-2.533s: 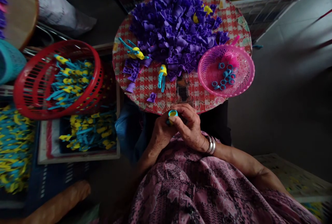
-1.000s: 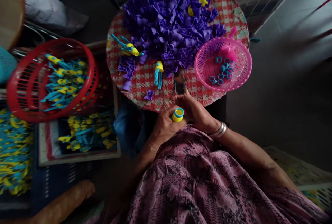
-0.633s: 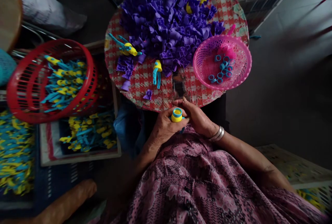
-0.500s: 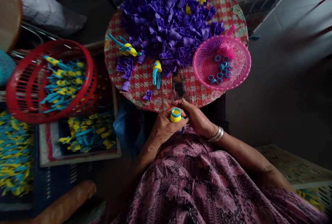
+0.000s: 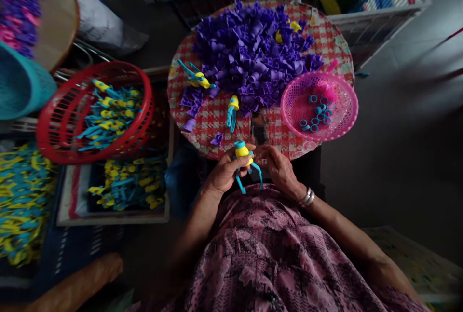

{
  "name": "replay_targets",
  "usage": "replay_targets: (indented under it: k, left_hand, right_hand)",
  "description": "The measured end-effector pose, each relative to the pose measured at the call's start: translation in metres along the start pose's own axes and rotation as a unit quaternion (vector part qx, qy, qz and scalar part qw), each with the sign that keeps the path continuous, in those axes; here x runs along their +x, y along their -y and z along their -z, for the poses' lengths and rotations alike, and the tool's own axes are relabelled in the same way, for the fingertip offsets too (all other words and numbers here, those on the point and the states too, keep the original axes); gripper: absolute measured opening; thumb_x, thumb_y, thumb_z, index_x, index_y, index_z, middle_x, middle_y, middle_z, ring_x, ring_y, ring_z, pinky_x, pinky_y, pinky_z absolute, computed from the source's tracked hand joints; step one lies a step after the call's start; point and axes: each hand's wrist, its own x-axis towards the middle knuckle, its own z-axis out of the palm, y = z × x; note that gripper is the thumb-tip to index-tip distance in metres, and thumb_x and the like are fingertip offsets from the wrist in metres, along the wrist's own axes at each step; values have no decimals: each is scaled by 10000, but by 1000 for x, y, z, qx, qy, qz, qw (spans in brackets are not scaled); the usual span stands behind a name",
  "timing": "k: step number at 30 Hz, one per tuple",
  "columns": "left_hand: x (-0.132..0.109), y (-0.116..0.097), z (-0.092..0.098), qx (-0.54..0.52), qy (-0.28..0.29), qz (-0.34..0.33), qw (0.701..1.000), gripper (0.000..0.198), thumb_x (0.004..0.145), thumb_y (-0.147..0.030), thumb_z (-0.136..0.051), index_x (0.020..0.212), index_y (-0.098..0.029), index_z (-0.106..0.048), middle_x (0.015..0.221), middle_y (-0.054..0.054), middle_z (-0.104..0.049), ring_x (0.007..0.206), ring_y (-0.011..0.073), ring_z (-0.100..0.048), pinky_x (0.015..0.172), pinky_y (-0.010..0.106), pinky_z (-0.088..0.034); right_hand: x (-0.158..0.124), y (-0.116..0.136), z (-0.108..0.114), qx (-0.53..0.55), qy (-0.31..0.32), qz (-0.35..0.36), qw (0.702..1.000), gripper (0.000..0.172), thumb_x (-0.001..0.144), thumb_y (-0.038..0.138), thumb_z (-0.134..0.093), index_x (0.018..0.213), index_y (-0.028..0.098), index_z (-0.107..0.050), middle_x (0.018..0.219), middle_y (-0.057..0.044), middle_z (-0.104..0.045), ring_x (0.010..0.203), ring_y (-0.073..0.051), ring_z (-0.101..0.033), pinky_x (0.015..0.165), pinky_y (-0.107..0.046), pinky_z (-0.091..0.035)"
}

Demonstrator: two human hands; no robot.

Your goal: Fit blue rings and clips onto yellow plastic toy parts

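My left hand (image 5: 224, 172) is closed around a yellow and blue plastic toy figure (image 5: 243, 156) above my lap. The toy has a blue ring at its top and two thin blue legs hanging down. Just right of it, my right hand (image 5: 282, 171) has its fingers curled in; anything inside them is hidden. On the table in front lie a yellow and blue toy piece (image 5: 233, 104) with blue legs and another one (image 5: 198, 79) farther left. A pink basket (image 5: 347, 126) with small blue rings (image 5: 320, 109) stands at the table's right side.
Purple plastic parts (image 5: 249, 56) are heaped on the round checked table (image 5: 211, 145). To the left are a red basket (image 5: 47, 133) and a crate (image 5: 119, 219), both with yellow and blue pieces. A teal bucket (image 5: 29, 85) stands farther left.
My left hand has tilted the toy, so its blue legs now show. My right hand has drawn away from it to the right, fingers curled. The view has shifted.
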Motion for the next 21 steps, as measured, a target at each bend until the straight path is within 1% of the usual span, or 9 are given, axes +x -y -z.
replay_targets:
  k: [2,4,6,8,11,14,16,19,21]
  left_hand:
    - [5,2,2,-2,-15,8,1000,652,615,-356,-1010,1205,-208,-777,876,-1,-728,613,99,-632,440,166,-371]
    - [13,6,4,-15,-36,26,999,651,643,-346,-1016,1229,-228,-758,871,-14,-737,620,116,-659,438,176,-409]
    - [23,11,6,-39,-57,67,995,495,722,-358,-986,1137,-211,-761,830,-18,-737,591,119,-656,461,200,-478]
    - [34,15,11,-66,-76,115,988,310,855,-397,-896,1034,-185,-757,768,-9,-725,547,119,-641,480,226,-529]
    - [46,19,20,-96,-92,149,980,247,987,-412,-757,970,-166,-755,740,14,-722,533,120,-647,495,228,-560]
    - [52,21,24,-69,-76,150,983,209,973,-377,-779,1019,-174,-767,784,19,-752,559,124,-671,501,222,-562]
    - [52,22,23,-42,-54,142,988,253,941,-411,-821,1053,-188,-780,784,16,-757,566,132,-670,502,229,-558]
    - [52,20,21,-28,-14,142,989,419,965,-583,-754,1087,-186,-806,782,63,-769,636,182,-714,557,273,-589]
    - [53,16,23,-37,3,149,988,530,998,-665,-656,1132,-177,-813,841,111,-797,737,237,-766,628,327,-627]
  right_hand:
    - [3,0,2,-60,-30,70,995,315,1079,282,-426,1289,243,-658,1133,-89,-765,1013,-228,-714,951,-384,-571]
    - [9,3,6,-109,-46,134,984,363,1083,238,-382,1321,214,-656,1128,-114,-752,1027,-242,-702,946,-391,-568]
    - [17,6,9,-183,-18,183,966,400,1056,205,-407,1369,193,-656,1187,-143,-739,1084,-269,-684,965,-418,-552]
    - [25,7,13,-246,46,208,945,457,1002,182,-476,1425,185,-647,1319,-174,-707,1171,-302,-656,1012,-456,-529]
    - [35,4,14,-220,99,194,951,507,960,190,-516,1454,188,-631,1387,-179,-675,1211,-309,-638,1044,-468,-521]
    - [42,8,10,-108,14,128,986,411,1037,252,-439,1386,223,-653,1211,-132,-699,1089,-269,-653,983,-424,-542]
    - [47,15,7,-75,0,105,992,354,1078,330,-444,1324,241,-682,1148,-107,-685,1022,-250,-649,938,-394,-545]
    - [56,27,2,-118,109,129,979,356,1045,445,-597,1319,244,-704,1228,-112,-668,1031,-250,-652,904,-372,-541]
    - [61,30,-1,-168,141,133,967,387,1017,446,-660,1331,227,-713,1255,-128,-666,1081,-269,-652,917,-376,-533]
